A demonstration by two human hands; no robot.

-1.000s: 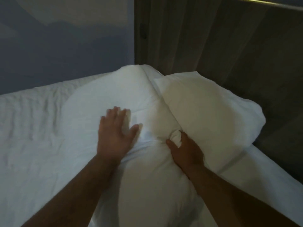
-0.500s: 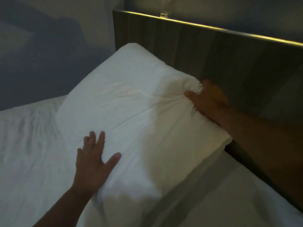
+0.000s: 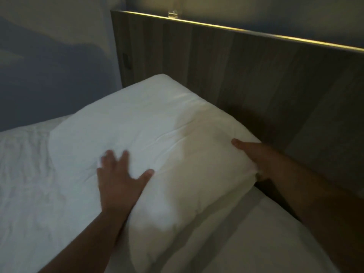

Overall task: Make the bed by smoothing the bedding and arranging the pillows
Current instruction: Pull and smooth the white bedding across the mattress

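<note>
Both hands rest spread on the pillow [image 3: 157,146] beside the headboard [image 3: 256,79], left hand [image 3: 120,180] flat on top, right hand [image 3: 256,156] cupping its end, neither clenched; an uneven shove could skew it.

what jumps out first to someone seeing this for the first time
A big white pillow fills the middle of the view, lying on the bed against the dark wooden headboard. The left hand lies flat and spread on its near side, while the right hand holds its right end beside the headboard. A warm strip of light glows along the headboard's top edge, and the rumpled white sheet spreads to the left.
</note>
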